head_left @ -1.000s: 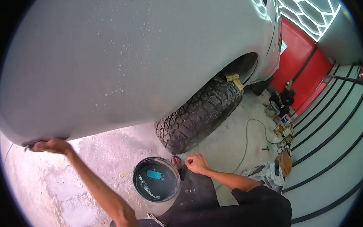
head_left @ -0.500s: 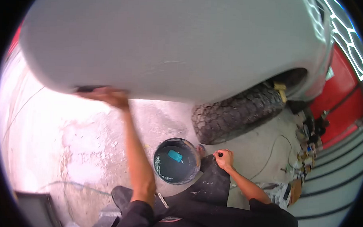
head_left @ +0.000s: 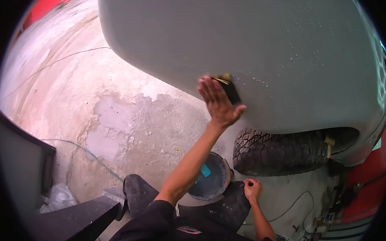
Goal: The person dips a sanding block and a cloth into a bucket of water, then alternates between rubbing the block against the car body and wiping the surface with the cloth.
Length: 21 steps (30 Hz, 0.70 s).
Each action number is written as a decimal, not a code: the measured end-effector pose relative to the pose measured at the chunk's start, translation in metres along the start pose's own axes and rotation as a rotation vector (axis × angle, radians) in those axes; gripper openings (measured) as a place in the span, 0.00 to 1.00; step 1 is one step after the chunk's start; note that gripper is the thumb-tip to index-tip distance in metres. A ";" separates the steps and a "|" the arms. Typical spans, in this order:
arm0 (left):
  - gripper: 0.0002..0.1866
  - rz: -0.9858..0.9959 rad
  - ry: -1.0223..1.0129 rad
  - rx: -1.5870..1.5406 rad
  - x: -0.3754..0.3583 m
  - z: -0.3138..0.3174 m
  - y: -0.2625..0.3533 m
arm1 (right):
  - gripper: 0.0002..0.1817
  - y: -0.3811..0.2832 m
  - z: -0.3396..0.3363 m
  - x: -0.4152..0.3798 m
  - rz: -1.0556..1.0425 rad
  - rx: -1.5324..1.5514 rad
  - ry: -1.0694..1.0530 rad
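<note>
My left hand (head_left: 219, 102) lies nearly flat against the lower part of a grey car body panel (head_left: 183, 35), fingers stretched. Under its palm and fingers is a folded sheet of sandpaper (head_left: 231, 92), dark on one face and yellowish-brown at the folded top edge. Water droplets dot the panel to the right of the sheet. My right hand (head_left: 252, 191) rests curled at my right knee, around a small dark spot that I cannot make out. Between my knees stands a dark bucket (head_left: 225, 174) of greyish water, with a turquoise block (head_left: 205, 170) in it; my left forearm partly covers the bucket.
A chunky-treaded tyre (head_left: 281, 153) sits under the wheel arch, right of the bucket. At lower left are a dark framed panel (head_left: 26, 157) and a crumpled plastic bag (head_left: 60, 196). A thin hose (head_left: 87, 153) crosses the stained concrete floor. Small items lie at the lower right.
My left hand has moved right and slightly up along the panel with the sandpaper, away from the lower left edge. My view has shifted left; my right hand stays at the knee.
</note>
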<state>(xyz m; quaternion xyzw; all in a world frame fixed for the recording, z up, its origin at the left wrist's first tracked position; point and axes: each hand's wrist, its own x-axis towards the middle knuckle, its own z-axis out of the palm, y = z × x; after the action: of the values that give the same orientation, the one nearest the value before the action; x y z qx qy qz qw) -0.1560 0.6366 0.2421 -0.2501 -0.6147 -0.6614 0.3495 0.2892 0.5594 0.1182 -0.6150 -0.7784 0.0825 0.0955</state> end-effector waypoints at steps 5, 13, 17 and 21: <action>0.61 -0.316 0.024 -0.112 0.157 -0.057 -0.102 | 0.10 0.050 0.004 -0.009 0.029 0.220 0.037; 0.58 0.105 -0.092 0.077 0.089 -0.031 -0.019 | 0.11 -0.027 0.012 0.010 -0.109 -0.065 -0.063; 0.62 0.108 -0.140 0.158 0.153 -0.065 -0.054 | 0.13 -0.006 0.008 -0.003 -0.046 -0.037 -0.002; 0.67 -0.362 0.022 -0.086 0.238 -0.085 -0.099 | 0.11 0.015 0.000 -0.012 0.104 -0.124 -0.061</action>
<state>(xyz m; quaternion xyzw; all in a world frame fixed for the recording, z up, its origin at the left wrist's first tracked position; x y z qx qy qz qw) -0.3740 0.5158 0.3495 -0.1428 -0.6172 -0.7417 0.2203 0.3057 0.5510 0.1142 -0.6565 -0.7516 0.0577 0.0292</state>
